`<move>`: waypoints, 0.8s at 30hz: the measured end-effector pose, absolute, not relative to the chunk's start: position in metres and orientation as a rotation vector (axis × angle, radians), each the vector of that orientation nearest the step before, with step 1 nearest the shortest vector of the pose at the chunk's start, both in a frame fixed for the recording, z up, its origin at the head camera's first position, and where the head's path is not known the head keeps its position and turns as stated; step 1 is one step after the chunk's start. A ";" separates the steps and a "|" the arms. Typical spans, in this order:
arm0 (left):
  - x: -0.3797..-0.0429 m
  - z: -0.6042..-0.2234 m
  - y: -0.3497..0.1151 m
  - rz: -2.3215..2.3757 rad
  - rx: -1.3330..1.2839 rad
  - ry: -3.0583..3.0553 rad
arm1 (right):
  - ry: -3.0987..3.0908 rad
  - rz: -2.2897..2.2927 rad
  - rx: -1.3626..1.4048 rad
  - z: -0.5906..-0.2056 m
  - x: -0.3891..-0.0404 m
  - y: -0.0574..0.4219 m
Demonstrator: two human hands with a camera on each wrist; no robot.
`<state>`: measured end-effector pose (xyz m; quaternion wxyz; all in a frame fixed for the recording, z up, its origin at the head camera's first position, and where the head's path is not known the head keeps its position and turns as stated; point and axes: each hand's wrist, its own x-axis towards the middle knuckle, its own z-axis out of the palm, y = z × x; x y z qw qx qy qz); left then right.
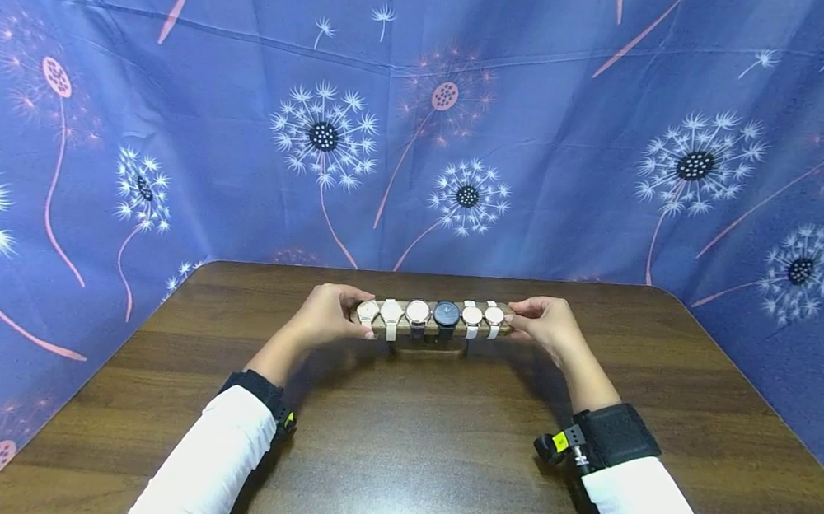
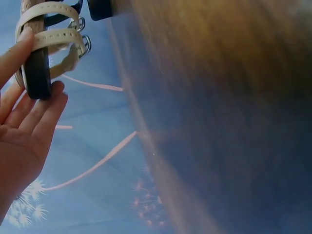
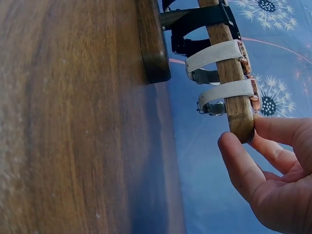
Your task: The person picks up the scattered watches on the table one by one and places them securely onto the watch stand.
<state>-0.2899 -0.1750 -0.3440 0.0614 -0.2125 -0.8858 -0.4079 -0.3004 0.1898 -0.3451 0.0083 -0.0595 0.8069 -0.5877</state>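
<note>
A wooden watch stand [image 1: 429, 348] stands near the table's far edge, its crossbar carrying a row of several watches. My left hand [image 1: 326, 312] grips the bar's left end, and my right hand [image 1: 545, 328] pinches the right end. White-strapped watches [image 1: 392, 313] sit toward both ends. A black watch [image 1: 447, 314] and a pale-faced watch on a dark strap [image 1: 417, 313] are in the middle. In the left wrist view, the thumb lies by a cream strap [image 2: 53, 37]. The right wrist view shows thumb and fingers at the bar's wooden tip [image 3: 241, 122], below buckled white straps [image 3: 226, 91].
The brown wooden table [image 1: 409, 439] stretches out in front of the stand, with a bright glare near its front. A blue cloth with dandelion prints [image 1: 395, 123] hangs behind the table and along its sides.
</note>
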 end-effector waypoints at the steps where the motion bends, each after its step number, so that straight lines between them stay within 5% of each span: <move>1: -0.289 -0.344 -0.174 -1.170 -0.653 -2.685 | 2.523 -1.835 -0.186 -0.345 -0.300 0.190; 11: -0.280 -0.340 -0.169 -0.662 -0.728 -2.677 | 2.535 -1.823 -0.152 -0.345 -0.297 0.189; 24: -0.283 -0.340 -0.174 -0.915 -0.741 -2.747 | 2.641 -1.746 -0.156 -0.349 -0.292 0.190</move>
